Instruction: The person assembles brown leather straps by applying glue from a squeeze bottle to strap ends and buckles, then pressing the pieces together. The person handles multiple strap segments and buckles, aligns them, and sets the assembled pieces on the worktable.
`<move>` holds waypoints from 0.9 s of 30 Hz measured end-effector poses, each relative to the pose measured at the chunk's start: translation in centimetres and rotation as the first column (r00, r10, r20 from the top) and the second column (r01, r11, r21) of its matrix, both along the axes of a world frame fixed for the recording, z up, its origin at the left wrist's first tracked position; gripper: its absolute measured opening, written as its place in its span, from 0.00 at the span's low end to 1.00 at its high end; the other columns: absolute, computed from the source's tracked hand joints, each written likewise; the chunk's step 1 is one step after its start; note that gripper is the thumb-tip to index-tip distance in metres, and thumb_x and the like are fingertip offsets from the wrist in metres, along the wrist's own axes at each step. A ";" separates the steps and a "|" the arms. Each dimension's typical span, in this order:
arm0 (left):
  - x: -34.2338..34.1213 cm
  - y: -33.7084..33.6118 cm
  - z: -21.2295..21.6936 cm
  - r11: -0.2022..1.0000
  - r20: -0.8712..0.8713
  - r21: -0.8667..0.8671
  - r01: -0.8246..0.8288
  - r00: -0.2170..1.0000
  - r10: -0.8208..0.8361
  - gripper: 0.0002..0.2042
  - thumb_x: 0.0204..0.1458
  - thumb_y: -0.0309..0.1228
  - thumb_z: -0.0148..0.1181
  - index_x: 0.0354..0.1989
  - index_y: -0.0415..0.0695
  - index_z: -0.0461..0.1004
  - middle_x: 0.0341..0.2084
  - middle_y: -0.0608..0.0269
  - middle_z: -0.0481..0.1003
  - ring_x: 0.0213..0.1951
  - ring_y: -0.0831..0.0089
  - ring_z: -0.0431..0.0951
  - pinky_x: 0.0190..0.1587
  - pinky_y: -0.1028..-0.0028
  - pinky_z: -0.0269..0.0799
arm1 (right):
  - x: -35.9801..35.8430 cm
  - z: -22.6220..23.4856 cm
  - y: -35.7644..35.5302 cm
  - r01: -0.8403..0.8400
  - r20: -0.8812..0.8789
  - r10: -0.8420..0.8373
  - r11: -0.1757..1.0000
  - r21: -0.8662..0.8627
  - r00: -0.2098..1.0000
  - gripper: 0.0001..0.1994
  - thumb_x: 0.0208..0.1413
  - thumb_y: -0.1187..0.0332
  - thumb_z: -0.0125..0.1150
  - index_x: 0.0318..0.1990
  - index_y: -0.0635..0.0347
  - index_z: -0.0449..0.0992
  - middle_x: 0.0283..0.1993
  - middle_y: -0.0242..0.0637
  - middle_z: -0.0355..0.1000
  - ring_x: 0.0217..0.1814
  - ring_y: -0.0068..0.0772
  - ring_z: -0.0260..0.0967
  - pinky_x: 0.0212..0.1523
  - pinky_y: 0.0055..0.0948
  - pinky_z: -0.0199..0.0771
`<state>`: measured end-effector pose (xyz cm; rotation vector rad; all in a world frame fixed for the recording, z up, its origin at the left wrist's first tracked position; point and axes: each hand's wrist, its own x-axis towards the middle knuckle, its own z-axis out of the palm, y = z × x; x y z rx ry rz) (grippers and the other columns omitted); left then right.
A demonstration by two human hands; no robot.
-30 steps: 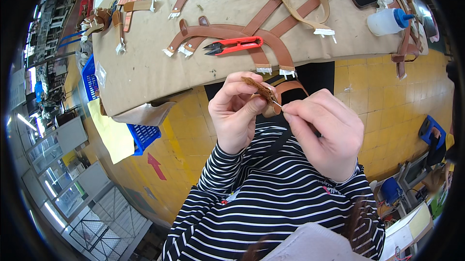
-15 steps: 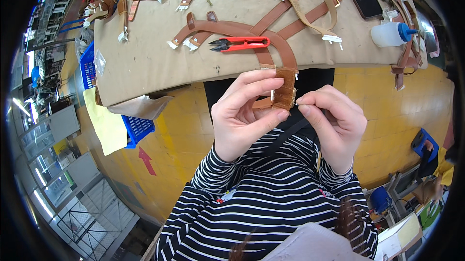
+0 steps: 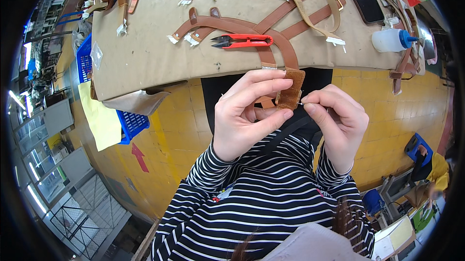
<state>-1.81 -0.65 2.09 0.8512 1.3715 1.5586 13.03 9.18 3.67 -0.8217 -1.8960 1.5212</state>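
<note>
the left hand (image 3: 247, 118) held a rough brown leather strap (image 3: 289, 94), the right hand (image 3: 341, 118) pinching something tiny and pale (image 3: 300, 103) at its seemingly unfinished right edge

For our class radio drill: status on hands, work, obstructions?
Left fingers gripping brown leather piece. Right fingers pinched beside its edge. Red snips beyond, not in way.

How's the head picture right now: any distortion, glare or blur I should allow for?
Head view: the table bows along its front edge; corners go black; a light strip glares at lower left; the red snips look reasonably crisp; whatever the right hand pinches is too small to make out.
</note>
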 end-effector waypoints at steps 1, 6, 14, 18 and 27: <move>0.0 0.0 0.1 1.000 -0.024 -0.001 -0.001 1.000 0.001 0.22 0.42 0.11 0.65 0.49 0.31 0.73 0.53 0.53 0.66 0.51 0.69 0.73 0.46 0.78 0.81 | 0.0 0.0 0.0 0.013 -0.010 -0.013 1.000 0.002 1.000 0.05 0.49 0.83 0.62 0.34 0.71 0.77 0.28 0.39 0.73 0.28 0.26 0.69 0.28 0.22 0.67; -0.1 0.1 0.5 1.000 -0.050 -0.021 0.018 0.999 -0.019 0.22 0.42 0.11 0.65 0.49 0.32 0.74 0.52 0.52 0.67 0.51 0.69 0.73 0.46 0.77 0.81 | 0.2 -0.2 0.1 -0.015 0.012 0.015 1.000 -0.024 1.000 0.04 0.50 0.83 0.62 0.34 0.71 0.77 0.29 0.38 0.73 0.28 0.25 0.69 0.28 0.21 0.66; 0.1 0.4 1.0 0.997 -0.170 0.024 0.068 0.983 -0.063 0.21 0.43 0.11 0.64 0.49 0.31 0.74 0.52 0.51 0.67 0.50 0.69 0.74 0.46 0.76 0.82 | 0.6 -0.3 0.1 0.029 -0.129 -0.059 0.975 -0.222 0.990 0.04 0.50 0.83 0.62 0.34 0.73 0.77 0.30 0.38 0.73 0.30 0.22 0.67 0.29 0.19 0.65; 0.5 0.5 0.4 1.000 -0.039 0.003 0.006 0.999 -0.006 0.22 0.42 0.13 0.66 0.49 0.33 0.74 0.52 0.52 0.68 0.51 0.68 0.74 0.48 0.75 0.80 | 0.2 -0.5 -0.6 0.142 -0.107 -0.150 0.987 -0.078 0.983 0.04 0.50 0.84 0.61 0.34 0.72 0.77 0.30 0.38 0.73 0.30 0.21 0.67 0.28 0.18 0.64; 1.2 -0.2 -1.9 0.993 0.286 0.055 -0.103 0.955 0.083 0.23 0.44 0.12 0.65 0.51 0.35 0.73 0.54 0.56 0.68 0.50 0.72 0.73 0.49 0.74 0.74 | 1.0 1.2 -0.9 0.199 -0.086 -0.181 0.927 0.319 0.980 0.09 0.38 0.87 0.65 0.30 0.72 0.78 0.24 0.40 0.73 0.21 0.27 0.65 0.21 0.21 0.62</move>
